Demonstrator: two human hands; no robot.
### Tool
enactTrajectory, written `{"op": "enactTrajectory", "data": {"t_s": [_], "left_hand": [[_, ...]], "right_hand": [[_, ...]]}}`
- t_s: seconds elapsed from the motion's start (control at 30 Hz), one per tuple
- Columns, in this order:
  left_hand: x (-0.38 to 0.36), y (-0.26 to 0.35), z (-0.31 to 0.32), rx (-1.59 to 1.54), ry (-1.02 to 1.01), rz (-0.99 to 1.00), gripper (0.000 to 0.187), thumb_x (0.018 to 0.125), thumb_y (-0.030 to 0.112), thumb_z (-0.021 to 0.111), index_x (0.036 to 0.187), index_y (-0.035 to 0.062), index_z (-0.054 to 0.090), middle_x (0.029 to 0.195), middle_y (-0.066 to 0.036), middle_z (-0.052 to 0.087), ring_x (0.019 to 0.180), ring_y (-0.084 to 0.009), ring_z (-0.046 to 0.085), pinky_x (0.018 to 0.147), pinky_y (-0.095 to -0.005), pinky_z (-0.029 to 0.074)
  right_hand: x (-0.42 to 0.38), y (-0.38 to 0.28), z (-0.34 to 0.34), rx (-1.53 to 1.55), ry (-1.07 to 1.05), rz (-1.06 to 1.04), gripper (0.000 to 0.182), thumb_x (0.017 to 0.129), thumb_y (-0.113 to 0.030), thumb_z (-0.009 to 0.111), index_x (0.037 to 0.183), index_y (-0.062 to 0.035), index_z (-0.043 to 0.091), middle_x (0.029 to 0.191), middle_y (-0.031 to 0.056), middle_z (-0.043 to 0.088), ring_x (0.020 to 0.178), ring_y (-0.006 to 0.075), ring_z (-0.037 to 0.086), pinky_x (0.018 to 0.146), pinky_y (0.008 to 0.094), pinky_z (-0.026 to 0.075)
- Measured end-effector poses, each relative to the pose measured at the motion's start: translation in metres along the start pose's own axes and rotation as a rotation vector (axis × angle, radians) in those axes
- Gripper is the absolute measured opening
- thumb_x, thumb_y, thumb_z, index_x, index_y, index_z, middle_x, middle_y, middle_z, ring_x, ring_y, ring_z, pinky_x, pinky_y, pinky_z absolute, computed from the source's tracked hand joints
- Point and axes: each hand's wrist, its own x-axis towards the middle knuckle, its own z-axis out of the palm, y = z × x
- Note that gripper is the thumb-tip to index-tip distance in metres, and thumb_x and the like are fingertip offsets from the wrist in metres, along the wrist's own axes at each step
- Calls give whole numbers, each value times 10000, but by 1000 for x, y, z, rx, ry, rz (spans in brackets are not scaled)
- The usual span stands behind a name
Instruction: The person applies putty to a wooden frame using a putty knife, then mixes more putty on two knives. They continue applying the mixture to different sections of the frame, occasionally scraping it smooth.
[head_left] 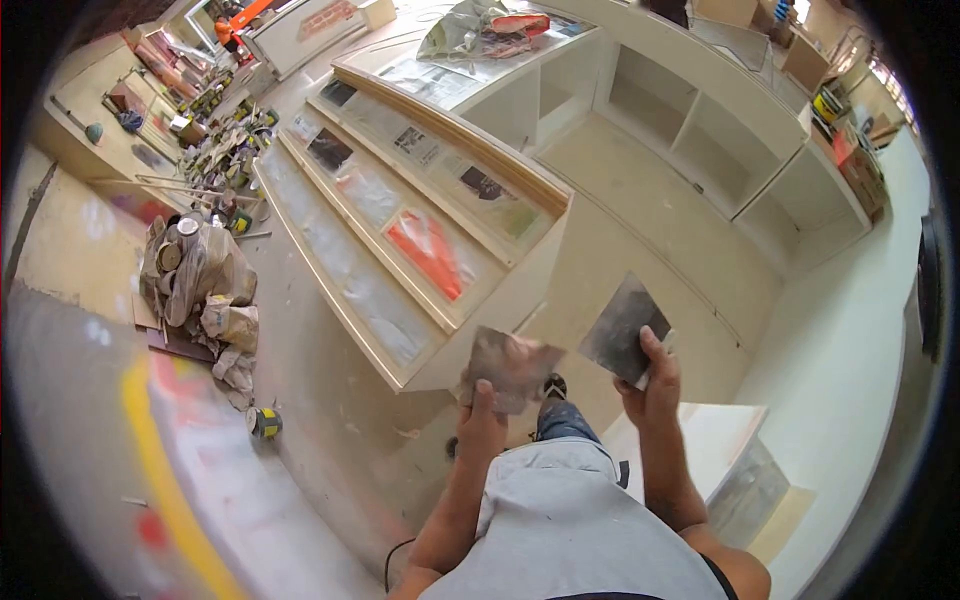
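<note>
On the far left, a small dark paint can with a yellow label (264, 422) stands on the floor, and a heap of crumpled greyish plastic bags (205, 275) lies beyond it. Next comes a long cream cabinet with wood-edged framed panels (515, 290), its near corner just beyond my left hand (483, 415).

That hand is closed on a thin, roughly square brownish-grey sheet (512, 372), raised in front of me, my thumb flat on its near face by the lower edge; the fingers behind are hidden. The sheet is somewhat blurred, so I cannot tell its material. I judge it very light and bendable, likely to flap if held by one corner, so a broad pinch along the lower edge suits it.

To its right, apart from it, a dark grey square sheet (624, 325) tilts up corner-first in my right hand (655, 385), gripped at its lower right side with the thumb across the face. It looks flat, so probably a little stiffer, light too, and unlikely to break. The worn-looking face may be dusty or gritty; thumb against fingers near the edge should hold without creasing it.

Farther right, below that hand, sits a white flat-topped box (690, 440).
</note>
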Motion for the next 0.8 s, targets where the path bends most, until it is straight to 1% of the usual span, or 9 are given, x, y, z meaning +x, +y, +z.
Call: {"op": "enactTrajectory", "data": {"t_s": [0.07, 0.17, 0.2, 0.3, 0.37, 0.5, 0.6, 0.73, 0.8], "left_hand": [[24, 33, 8, -1463, -13, -361, 290, 976, 93, 509, 1266, 82, 507, 1209, -87, 556, 1059, -233, 600, 902, -376, 507], [40, 54, 10, -1197, -85, -60, 398, 967, 37, 486, 1358, 67, 413, 1334, -122, 450, 1214, -321, 505, 1002, -444, 450], [42, 60, 9, -1199, -82, -53, 398, 967, 37, 486, 1358, 67, 413, 1334, -122, 450, 1214, -321, 505, 1002, -444, 450], [60, 77, 13, -749, -77, 77, 505, 914, -31, 531, 1387, 83, 398, 1326, -149, 460, 1259, -339, 470, 1026, -461, 430], [77, 88, 20, -582, 28, 518, 548, 846, -70, 578, 1355, 95, 457, 1341, -165, 448, 1253, -348, 480, 1024, -460, 440], [89, 44, 3, -64, -134, 621, 451, 826, -81, 563, 1247, 81, 582, 1316, -161, 483, 1241, -337, 494, 1023, -445, 441], [76, 4, 7, -440, -30, 265, 489, 854, -63, 507, 1316, 97, 532, 1294, -163, 507, 1253, -320, 487, 1029, -418, 442], [67, -22, 12, -1086, 173, -257, 427, 860, -55, 436, 1284, -35, 489, 1345, -182, 461, 1241, -350, 494, 1004, -471, 475], [74, -36, 7, -1113, 157, -305, 486, 867, -65, 432, 1351, -29, 407, 1366, -182, 454, 1222, -341, 516, 1029, -451, 447]], "right_hand": [[5, -35, 3, -9, -92, 70, 255, 891, -227, 647, 1058, -51, 567, 802, 64, 646, 563, 136, 632, 346, 248, 438], [3, -60, 23, -156, -320, 211, 365, 868, -140, 651, 1136, 77, 532, 861, 150, 655, 584, 217, 663, 415, 302, 535], [5, -71, 20, -278, -449, 306, 362, 884, -188, 674, 1144, 46, 583, 972, 85, 662, 819, 170, 661, 683, 312, 561], [9, -66, 36, -309, -401, 208, 352, 886, -188, 673, 1135, 44, 586, 964, 86, 661, 808, 171, 664, 666, 307, 564], [15, -68, 38, -290, -438, 289, 370, 880, -193, 675, 1142, 50, 578, 959, 96, 660, 783, 162, 661, 634, 300, 562], [29, -80, 38, -185, -477, 332, 426, 863, -211, 683, 1161, 64, 555, 941, 109, 662, 799, 157, 651, 719, 316, 553], [46, -58, 49, -267, -300, 105, 400, 868, -216, 677, 1112, 82, 571, 864, 90, 650, 708, 161, 643, 640, 306, 544], [103, -15, 31, -927, -436, 164, 281, 896, -196, 626, 1044, 42, 618, 791, 58, 615, 697, 130, 593, 623, 292, 499], [123, 7, 45, -1073, -391, 203, 240, 883, -129, 588, 1074, 13, 619, 844, 107, 637, 772, 185, 620, 696, 325, 506]]}}
